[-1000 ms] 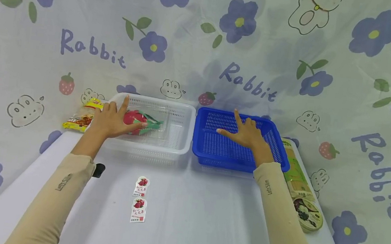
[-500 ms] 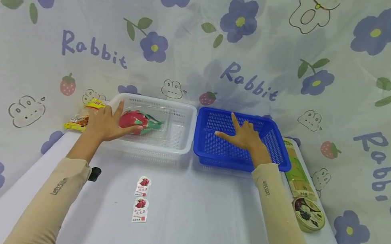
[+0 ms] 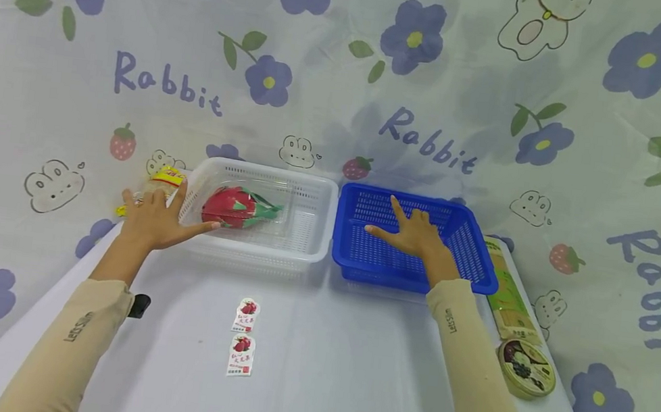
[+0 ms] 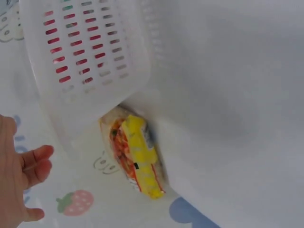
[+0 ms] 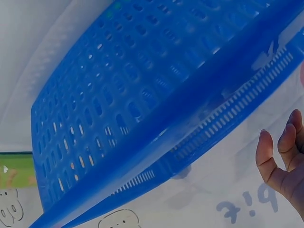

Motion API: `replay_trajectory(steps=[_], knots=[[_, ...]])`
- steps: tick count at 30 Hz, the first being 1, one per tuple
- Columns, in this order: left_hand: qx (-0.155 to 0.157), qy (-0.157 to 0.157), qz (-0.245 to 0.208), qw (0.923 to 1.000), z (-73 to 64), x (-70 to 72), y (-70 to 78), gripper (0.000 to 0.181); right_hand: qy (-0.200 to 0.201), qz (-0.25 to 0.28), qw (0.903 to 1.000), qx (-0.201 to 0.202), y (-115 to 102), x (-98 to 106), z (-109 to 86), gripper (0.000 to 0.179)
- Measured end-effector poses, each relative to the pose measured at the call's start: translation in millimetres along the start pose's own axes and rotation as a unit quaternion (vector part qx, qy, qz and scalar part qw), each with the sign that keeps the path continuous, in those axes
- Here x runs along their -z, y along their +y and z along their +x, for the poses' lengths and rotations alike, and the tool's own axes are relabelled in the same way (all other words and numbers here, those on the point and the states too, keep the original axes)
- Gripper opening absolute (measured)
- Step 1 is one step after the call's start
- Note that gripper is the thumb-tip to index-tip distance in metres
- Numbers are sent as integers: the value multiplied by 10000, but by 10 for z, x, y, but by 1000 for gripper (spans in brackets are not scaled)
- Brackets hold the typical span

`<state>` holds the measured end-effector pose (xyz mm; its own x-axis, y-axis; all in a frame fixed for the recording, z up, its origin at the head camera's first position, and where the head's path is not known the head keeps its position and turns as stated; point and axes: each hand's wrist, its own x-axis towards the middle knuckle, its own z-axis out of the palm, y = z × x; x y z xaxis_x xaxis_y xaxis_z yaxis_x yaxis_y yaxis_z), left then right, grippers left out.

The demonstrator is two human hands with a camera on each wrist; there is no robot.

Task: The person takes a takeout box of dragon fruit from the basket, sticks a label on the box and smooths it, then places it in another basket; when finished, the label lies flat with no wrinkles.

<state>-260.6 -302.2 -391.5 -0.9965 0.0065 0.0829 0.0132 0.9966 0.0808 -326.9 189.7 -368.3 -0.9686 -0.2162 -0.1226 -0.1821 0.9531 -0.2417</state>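
Note:
My left hand (image 3: 154,220) is spread over the left end of the white basket (image 3: 264,251), thumb toward its near rim, and holds nothing. Behind its fingers lies a yellow food packet (image 3: 168,176), partly covered in the head view; the left wrist view shows the packet (image 4: 135,154) beside the basket wall. Inside the white basket, a clear plastic box (image 3: 285,218) contains a red dragon fruit (image 3: 229,207) with green tips. Above the blue basket (image 3: 354,266), my right hand (image 3: 419,235) has its thumb and index finger stretched apart, with nothing in its grasp.
Two dragon fruit stickers (image 3: 246,315) lie on the white table (image 3: 335,376) in front of the baskets. At the right edge are a long green packet (image 3: 507,291) and a round tin-like container (image 3: 526,369). A patterned curtain (image 3: 334,64) hangs behind.
My left hand has moved left, off the dragon fruit and over toward the yellow packet. The right hand stays over the blue basket, and the view has shifted slightly.

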Motion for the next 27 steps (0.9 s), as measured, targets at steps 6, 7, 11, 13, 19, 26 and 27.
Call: replay_trajectory(steps=[6,7,11,13,19,26,27], knots=[[65,-91,-95,9999,-38,-21,-60,121,-28,57,10000,26,-57,-25,25,105],[70,-100,-110,9999,-44,-25,-71,121,-14,57,10000,37,-66,-28,27,105],[88,-87,-103,9999,-66,-43,-121,121,17,39,10000,85,-96,-52,39,105],[102,-59,-103,9999,-73,-57,-148,121,29,62,9999,114,-106,-68,45,105],[202,-18,-215,9996,-96,-115,-218,117,-54,62,9998,192,-149,-121,78,105],[362,-115,-279,9989,-138,-195,-278,114,-176,191,9996,117,-217,-163,106,108],[372,-121,-295,9988,-140,-204,-285,114,-145,210,9996,125,-224,-167,109,107]])
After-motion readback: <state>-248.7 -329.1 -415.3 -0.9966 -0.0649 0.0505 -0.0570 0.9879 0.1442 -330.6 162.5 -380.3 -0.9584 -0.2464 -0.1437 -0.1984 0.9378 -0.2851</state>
